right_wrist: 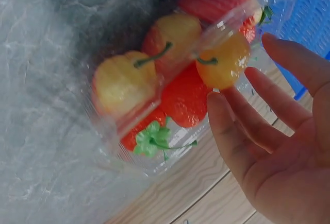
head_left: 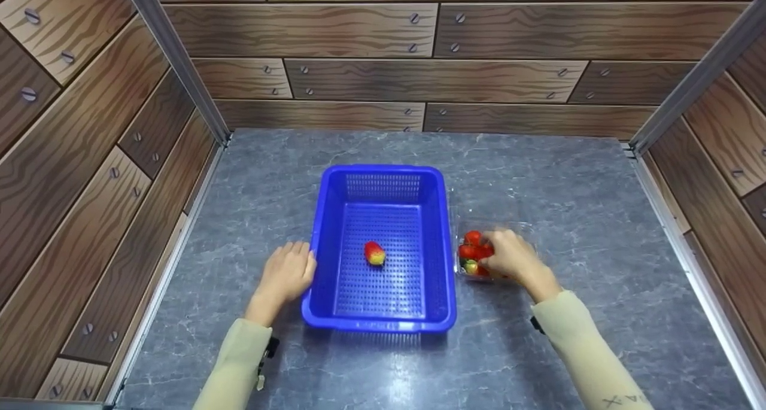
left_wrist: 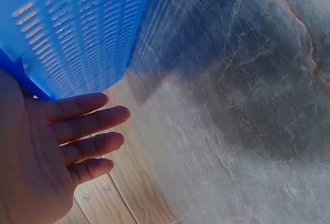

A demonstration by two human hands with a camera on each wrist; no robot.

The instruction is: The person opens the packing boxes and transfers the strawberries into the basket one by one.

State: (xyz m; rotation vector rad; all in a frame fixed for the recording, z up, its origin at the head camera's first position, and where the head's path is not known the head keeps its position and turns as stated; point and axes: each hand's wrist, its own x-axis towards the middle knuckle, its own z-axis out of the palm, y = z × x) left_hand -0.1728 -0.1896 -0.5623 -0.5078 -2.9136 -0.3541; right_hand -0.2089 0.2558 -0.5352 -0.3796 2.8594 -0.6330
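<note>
A blue plastic basket [head_left: 383,325] with slotted walls stands mid-table, a red-and-yellow fruit [head_left: 374,254] lying on its floor. My left hand [head_left: 288,270] is at the basket's left rim, its fingers fairly straight beside the outer wall in the left wrist view. To the right of the basket is a clear plastic box [right_wrist: 111,154] of red and yellow fruit. My right hand [head_left: 511,254] reaches over it. In the right wrist view its spread fingertips are right at a yellow fruit [right_wrist: 223,62] with a green stem. Below that fruit is a red strawberry [right_wrist: 185,100]; a green leafy cap [right_wrist: 153,138] tops another.
The grey marbled tabletop [head_left: 275,182] carries the basket and box close side by side. Wood-patterned panels [head_left: 359,33] wall in the back and both sides, with metal posts [head_left: 179,57] at the corners.
</note>
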